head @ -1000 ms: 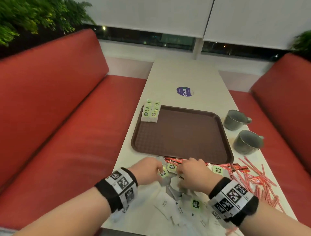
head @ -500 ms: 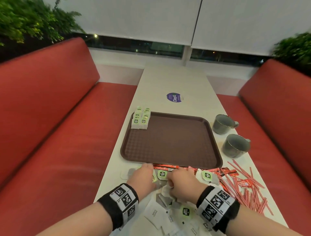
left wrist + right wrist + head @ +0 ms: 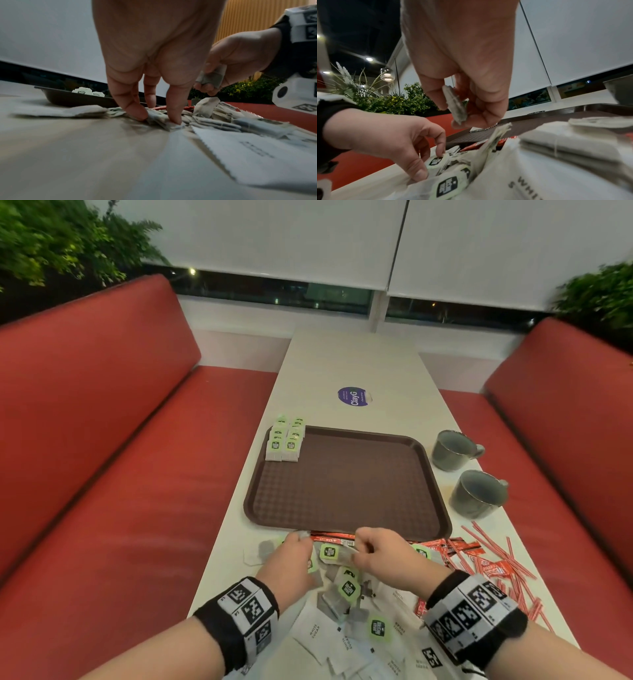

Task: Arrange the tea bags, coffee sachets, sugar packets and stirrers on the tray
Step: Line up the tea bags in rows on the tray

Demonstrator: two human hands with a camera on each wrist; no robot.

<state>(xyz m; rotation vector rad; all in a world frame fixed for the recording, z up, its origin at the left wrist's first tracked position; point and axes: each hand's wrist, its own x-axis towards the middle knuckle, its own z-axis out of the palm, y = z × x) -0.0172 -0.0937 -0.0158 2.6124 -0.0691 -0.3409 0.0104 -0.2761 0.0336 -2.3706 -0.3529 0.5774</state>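
**Picking tea bags from the pile below the tray**

My right hand (image 3: 383, 559) pinches one grey tea bag (image 3: 456, 106) between thumb and curled fingers, lifted just above the loose heap. My left hand (image 3: 291, 563) reaches down into that heap, thumb and fingertips (image 3: 137, 112) closing on another tea bag (image 3: 164, 121) that lies on the table (image 3: 352, 361).

The heap sits at 6 o'clock of the brown tray (image 3: 342, 491): green-tagged tea bags mixed with white sugar packets (image 3: 318, 635), with red coffee sachets (image 3: 459, 549) along the tray's near rim. Red stirrers (image 3: 496, 549) are scattered toward 4 o'clock.

The tray holds only two short rows of tea bags (image 3: 286, 440), standing in its 11 o'clock corner; the rest of its floor is bare.

Two grey mugs (image 3: 476, 494) stand on the table at 3 o'clock of the tray, just beside its rim. A purple sticker (image 3: 354, 397) lies at 12 o'clock.
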